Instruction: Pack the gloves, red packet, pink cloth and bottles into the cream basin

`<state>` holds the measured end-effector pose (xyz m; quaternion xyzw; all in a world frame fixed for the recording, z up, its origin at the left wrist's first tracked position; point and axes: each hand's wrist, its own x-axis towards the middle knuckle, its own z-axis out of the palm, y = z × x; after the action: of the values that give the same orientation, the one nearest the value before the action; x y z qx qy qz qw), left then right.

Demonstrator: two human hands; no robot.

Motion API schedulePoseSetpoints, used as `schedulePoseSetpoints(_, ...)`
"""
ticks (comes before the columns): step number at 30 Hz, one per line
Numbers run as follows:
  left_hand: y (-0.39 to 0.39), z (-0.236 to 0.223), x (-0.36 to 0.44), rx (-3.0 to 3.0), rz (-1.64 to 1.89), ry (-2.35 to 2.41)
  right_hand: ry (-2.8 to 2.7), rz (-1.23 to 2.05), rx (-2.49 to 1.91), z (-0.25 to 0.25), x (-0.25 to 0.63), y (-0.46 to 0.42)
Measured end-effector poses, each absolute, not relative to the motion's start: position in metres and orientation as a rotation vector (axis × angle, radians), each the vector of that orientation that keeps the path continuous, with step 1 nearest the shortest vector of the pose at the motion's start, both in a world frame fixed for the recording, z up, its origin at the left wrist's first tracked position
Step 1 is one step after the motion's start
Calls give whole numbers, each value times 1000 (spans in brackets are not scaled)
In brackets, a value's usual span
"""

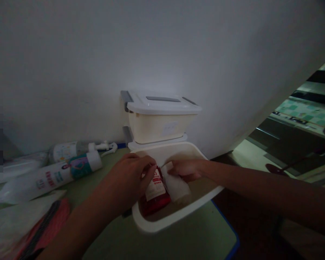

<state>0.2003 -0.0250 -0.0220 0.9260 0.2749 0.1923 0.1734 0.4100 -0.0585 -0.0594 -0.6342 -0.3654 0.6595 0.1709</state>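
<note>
An open cream plastic bin (pixel 148 227) stands in front of me with both hands over it. Inside, on the left, lies a bottle of red liquid (pixel 156 193) with a white and red label. My left hand (pixel 137 175) is closed at its top end, which the fingers partly hide. Beside it is a pale, roughly cylindrical thing (pixel 177 187); its exact kind does not show. My right hand (pixel 188 169) grips its upper end from the right, thumb on top and fingers tucked behind.
Behind the bin, a lidded cream storage box (pixel 151 128) with grey latches stands against the wall. At left lie a white spray can (pixel 54 177), a clear trigger bottle (pixel 67 151) and a pink and black item (pixel 48 224). The blue-edged green tabletop (pixel 200 234) ends at right.
</note>
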Motion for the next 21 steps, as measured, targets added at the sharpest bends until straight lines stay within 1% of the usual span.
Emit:
schedulePoseSetpoints(4,-24,-21,201,2626,548,767,-1064,1995,-1811,-62,411,-57)
schedulePoseSetpoints(7,-24,-21,201,2615,548,773,-1129,2011,-1852,-59,413,-54)
schedulePoseSetpoints(15,-24,-21,201,2635,531,785,-1295,1691,-1988,-53,418,-52)
schedulePoseSetpoints(21,-23,-23,201,2653,531,783,-1379,1562,-2018,-54,415,-54)
